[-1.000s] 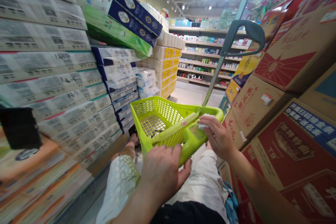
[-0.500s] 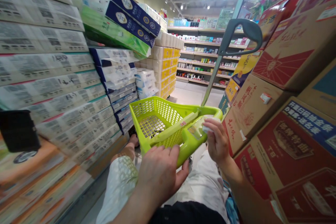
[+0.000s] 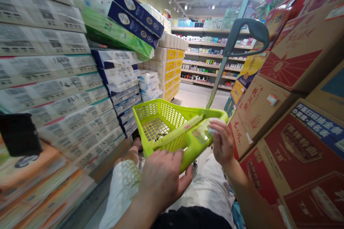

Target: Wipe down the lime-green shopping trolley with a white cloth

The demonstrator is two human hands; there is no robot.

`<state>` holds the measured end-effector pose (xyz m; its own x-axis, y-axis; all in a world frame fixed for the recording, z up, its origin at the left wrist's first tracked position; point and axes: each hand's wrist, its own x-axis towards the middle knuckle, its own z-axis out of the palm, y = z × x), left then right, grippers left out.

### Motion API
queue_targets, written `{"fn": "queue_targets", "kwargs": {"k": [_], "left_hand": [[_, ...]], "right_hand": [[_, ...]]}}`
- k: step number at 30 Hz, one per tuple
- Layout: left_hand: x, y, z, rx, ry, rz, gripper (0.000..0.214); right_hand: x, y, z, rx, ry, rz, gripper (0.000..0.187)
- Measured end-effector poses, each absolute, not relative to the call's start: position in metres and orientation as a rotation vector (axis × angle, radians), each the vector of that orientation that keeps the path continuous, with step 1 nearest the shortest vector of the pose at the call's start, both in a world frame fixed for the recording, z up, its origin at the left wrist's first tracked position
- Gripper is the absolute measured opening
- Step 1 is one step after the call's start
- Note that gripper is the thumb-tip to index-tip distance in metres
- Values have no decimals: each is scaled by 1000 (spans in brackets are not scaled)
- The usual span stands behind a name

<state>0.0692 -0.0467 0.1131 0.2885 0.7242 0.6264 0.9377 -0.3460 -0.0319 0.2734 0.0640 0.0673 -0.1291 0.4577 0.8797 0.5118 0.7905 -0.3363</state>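
A bright green shopping basket [image 3: 172,105] with perforated walls sits tilted in front of me between my legs. My left hand [image 3: 163,173] is closed over its near rim, thumb on the outer side. In my right hand [image 3: 223,143] a crumpled white wipe or tissue [image 3: 215,124] is pinched against the glossy right end of the basket, beside a label [image 3: 201,134]. The basket's own green carry handle [image 3: 178,132] lies across its opening. From behind the basket rises a long metal pull rod [image 3: 217,82] topped by a grey looped grip [image 3: 245,37].
Stacked paper packs [image 3: 61,75] line the left side, with a black container [image 3: 20,134] near the lower left. Cardboard cartons [image 3: 285,43] crowd the right. Stocked shelves [image 3: 206,62] stand at the back, beyond a pale floor [image 3: 190,94].
My right hand and the white wipe have shifted very slightly right along the basket's end. My left hand stays on the rim, and the basket has hardly moved.
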Motion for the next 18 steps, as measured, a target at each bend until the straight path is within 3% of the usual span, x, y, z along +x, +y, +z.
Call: {"fn": "queue_targets", "kwargs": {"k": [4,11,18], "left_hand": [[70,-47,113,-2167,-1493,-744,18],[69,-47,107,-2176,-1484,-759,19],[69,-49,118,-2282,-1540,-923,35]], "right_hand": [[269,64,75,-867,-1663,-13,26],[249,36,89,-706,-2012,2,24],[261,59,92,-981,-1736,29,26]]}}
